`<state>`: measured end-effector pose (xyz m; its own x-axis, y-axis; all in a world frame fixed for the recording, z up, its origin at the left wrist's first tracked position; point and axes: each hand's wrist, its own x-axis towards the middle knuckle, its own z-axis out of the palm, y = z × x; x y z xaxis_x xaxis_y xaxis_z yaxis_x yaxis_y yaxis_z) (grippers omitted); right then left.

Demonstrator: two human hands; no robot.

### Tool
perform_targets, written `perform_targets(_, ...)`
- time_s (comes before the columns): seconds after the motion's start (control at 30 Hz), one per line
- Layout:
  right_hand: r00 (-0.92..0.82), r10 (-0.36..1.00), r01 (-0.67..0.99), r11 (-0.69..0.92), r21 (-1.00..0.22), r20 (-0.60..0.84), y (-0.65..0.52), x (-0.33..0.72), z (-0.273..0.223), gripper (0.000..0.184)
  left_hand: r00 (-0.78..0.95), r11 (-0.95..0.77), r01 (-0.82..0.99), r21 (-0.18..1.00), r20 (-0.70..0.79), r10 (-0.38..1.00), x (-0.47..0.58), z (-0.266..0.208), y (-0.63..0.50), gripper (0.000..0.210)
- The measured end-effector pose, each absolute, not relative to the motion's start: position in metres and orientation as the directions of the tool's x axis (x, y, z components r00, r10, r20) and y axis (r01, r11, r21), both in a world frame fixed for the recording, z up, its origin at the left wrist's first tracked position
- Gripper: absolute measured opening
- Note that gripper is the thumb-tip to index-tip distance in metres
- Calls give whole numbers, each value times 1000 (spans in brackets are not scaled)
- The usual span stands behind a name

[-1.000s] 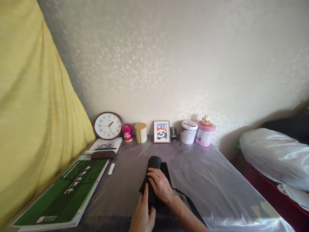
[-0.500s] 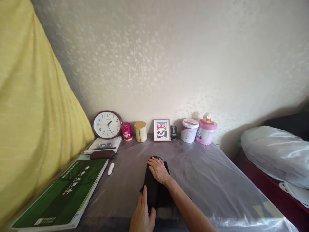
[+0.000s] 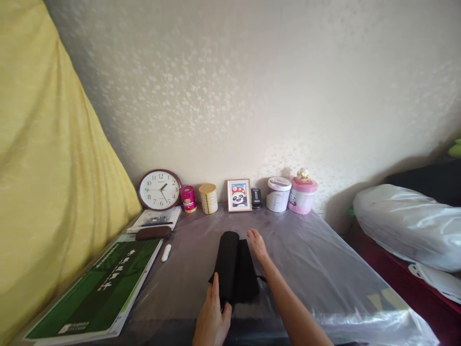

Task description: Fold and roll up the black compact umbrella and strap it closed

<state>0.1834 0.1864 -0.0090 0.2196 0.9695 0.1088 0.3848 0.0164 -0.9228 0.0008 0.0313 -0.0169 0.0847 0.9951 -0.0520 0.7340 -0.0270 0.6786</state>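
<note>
A black fabric roll (image 3: 227, 262) lies on the table in front of me, pointing away from me. Along its right side spreads a flat black flap (image 3: 247, 274), with a thin strap (image 3: 261, 278) sticking out to the right. My left hand (image 3: 214, 312) grips the near end of the roll, fingers along its left side and thumb at the end. Just right of the flap's far edge is my right hand (image 3: 257, 245), seen edge-on and apart from the fabric, its fingers loosely extended with nothing visible in them.
At left lie a green book (image 3: 97, 283), a brown case (image 3: 153, 232) and a small white object (image 3: 166, 253). Along the wall stand a clock (image 3: 160, 189), a pink can (image 3: 188, 199), a yellow can (image 3: 208, 198), a framed panda picture (image 3: 239, 195) and two tubs (image 3: 278, 194).
My right hand has lifted off the roll and moved to the right, uncovering its far end and the flap. My left hand keeps its hold on the near end.
</note>
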Motion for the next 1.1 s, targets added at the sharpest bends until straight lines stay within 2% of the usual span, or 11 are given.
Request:
perform_targets(0.1, 214, 977, 220, -49, -974, -1, 170, 200, -9, 42, 71, -25, 738, 674, -40, 997, 1, -16, 31, 65)
perform_targets(0.23, 134, 987, 52, -100, -994, -92, 154, 193, -5, 34, 72, -67, 726, 684, 21, 997, 0, -18, 31, 63)
perform_targets(0.43, 47, 975, -15, -215, -976, -216, 149, 177, 0, 22, 79, -84, 712, 698, 40, 996, -2, -19, 31, 62)
perform_targets(0.73, -14, 964, 118, -261, -958, -265, 151, 166, -6, 26, 55, -70, 700, 711, 44, 997, -3, -20, 32, 63)
perform_targets(0.93, 25, 985, 320, -172, -932, -173, 163, 162, -13, 27, 64, -83, 687, 722, 54, 997, -4, -20, 32, 65)
perform_targets(1.1, 17, 995, 458, -91, -884, -93, 163, 166, -11, 34, 52, -82, 686, 723, 64, 997, -4, -22, 33, 64)
